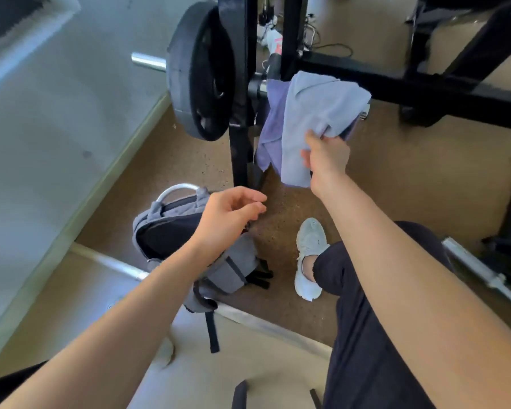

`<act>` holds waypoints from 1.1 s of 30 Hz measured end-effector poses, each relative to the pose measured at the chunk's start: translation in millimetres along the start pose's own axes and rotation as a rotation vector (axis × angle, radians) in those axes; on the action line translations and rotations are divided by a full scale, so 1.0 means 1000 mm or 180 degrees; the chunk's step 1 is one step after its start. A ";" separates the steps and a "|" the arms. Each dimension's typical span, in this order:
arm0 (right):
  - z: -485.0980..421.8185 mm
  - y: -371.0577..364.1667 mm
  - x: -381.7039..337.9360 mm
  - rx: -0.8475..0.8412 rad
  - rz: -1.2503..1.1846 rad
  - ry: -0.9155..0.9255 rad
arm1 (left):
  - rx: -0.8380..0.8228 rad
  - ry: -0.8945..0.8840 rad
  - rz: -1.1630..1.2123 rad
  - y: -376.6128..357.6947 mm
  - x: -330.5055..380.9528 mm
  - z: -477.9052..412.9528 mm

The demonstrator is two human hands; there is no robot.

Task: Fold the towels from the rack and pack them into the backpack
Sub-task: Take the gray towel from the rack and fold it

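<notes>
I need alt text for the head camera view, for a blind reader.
The person's right hand grips a light blue towel draped on a black rack, beside a purple towel. The left hand, empty, hovers above a grey backpack on the floor.

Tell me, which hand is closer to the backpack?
Left. The left hand hangs right over the open backpack, holding nothing. The right hand is farther off, up by the rack, gripping the light blue towel.
</notes>
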State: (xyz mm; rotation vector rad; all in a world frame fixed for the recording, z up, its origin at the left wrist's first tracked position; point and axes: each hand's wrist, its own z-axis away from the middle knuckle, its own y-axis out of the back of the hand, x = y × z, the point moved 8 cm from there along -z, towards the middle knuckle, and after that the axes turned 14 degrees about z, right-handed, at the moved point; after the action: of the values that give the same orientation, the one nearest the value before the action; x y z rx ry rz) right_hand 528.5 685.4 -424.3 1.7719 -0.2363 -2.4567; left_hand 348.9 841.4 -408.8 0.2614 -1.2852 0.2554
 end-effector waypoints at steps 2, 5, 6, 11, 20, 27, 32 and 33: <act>0.003 -0.001 -0.001 -0.0017 0.0199 0.0083 | 0.0089 -0.0021 -0.0080 -0.005 0.015 -0.019; 0.010 0.000 -0.014 -0.0005 0.0532 0.0543 | 0.0260 -0.0053 -0.0124 -0.010 0.035 -0.044; 0.013 0.001 -0.020 0.0009 0.0591 0.0738 | 0.0306 -0.0064 -0.0148 -0.011 0.042 -0.052; 0.017 0.002 -0.032 -0.0159 0.0623 0.1261 | 0.0168 0.0199 -0.0074 -0.029 0.066 -0.089; 0.017 0.014 -0.032 -0.0317 0.0344 0.0845 | 0.0239 0.0303 0.0136 -0.057 0.103 -0.129; 0.008 0.035 -0.032 -0.0093 -0.0192 0.0596 | 0.0396 0.0099 0.1279 -0.039 0.133 -0.119; 0.000 0.025 -0.027 -0.0315 -0.0068 0.0530 | 0.0404 -0.0056 0.1653 -0.008 0.137 -0.090; -0.002 0.024 -0.026 -0.0297 -0.0055 0.0550 | 0.0388 -0.0139 0.1699 -0.001 0.138 -0.083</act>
State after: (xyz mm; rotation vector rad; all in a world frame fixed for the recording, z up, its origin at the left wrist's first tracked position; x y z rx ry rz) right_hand 538.2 666.0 -395.7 1.9388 -0.0905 -2.2679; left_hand 460.2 873.3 -297.8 0.0210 -1.3682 0.7876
